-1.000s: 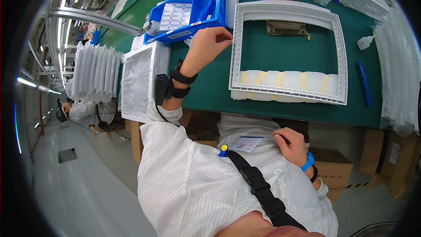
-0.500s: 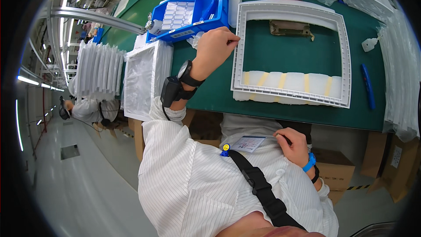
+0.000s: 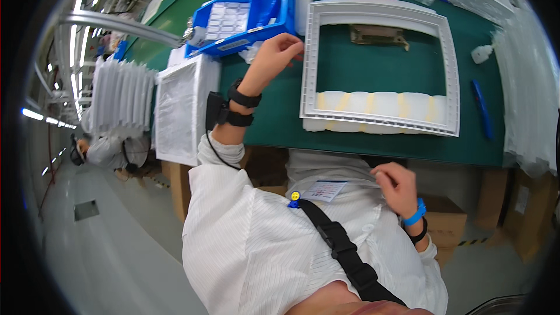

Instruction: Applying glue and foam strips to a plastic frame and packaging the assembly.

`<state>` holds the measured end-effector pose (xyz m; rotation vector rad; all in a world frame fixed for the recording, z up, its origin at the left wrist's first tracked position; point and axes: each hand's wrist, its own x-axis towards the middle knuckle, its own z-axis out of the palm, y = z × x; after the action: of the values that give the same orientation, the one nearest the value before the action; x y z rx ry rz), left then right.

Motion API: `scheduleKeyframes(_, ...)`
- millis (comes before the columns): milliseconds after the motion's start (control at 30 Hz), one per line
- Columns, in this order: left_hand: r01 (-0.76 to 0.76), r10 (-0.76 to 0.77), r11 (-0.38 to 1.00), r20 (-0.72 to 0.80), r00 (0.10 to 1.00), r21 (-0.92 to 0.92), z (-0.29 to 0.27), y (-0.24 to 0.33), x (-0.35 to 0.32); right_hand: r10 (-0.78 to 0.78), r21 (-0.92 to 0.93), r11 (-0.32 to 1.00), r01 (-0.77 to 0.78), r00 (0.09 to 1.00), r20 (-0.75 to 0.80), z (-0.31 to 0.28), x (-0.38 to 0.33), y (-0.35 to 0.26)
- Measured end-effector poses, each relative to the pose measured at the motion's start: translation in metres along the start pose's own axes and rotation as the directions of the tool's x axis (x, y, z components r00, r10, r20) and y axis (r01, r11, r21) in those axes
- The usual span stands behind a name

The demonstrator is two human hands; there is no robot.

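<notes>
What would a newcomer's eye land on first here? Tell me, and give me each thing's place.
First, the big white frame on the green table, its near edge above white padding with yellow stripes. Next, the bright blue bin, beyond the left hand and left of the frame. That hand is beside the frame's left edge; whether it touches is hard to tell.

Just two hands (image 3: 273,61) (image 3: 399,189), one bare frame (image 3: 379,122), one blue bin (image 3: 256,36), plus one loose pen (image 3: 482,108), one badge (image 3: 325,190), two right-wrist bands (image 3: 415,213) (image 3: 417,235) lol
</notes>
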<state>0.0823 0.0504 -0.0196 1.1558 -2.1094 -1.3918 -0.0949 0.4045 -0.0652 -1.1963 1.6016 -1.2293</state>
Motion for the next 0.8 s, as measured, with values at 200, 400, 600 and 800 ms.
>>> scheduleKeyframes(200,0.053,-0.041,0.949,0.046,0.998,-0.309,-0.001,-0.038,0.000,-0.087,-0.389,0.908,-0.155,0.839,-0.537,-0.118,0.036,-0.017)
scheduleKeyframes(400,-0.009,0.060,0.849,0.079,0.995,-0.529,0.013,-0.068,0.016,-0.199,-0.848,0.420,-0.325,0.878,-0.435,-0.216,0.108,0.039)
scheduleKeyframes(600,-0.110,0.171,0.883,0.095,0.981,-0.455,0.015,-0.063,0.012,-0.228,-0.854,0.442,-0.276,0.886,-0.405,-0.241,0.109,0.041)
scheduleKeyframes(800,-0.112,0.173,0.877,0.091,0.981,-0.468,0.016,-0.071,0.005,-0.217,-0.836,0.538,0.106,0.976,-0.016,-0.115,0.141,-0.109)
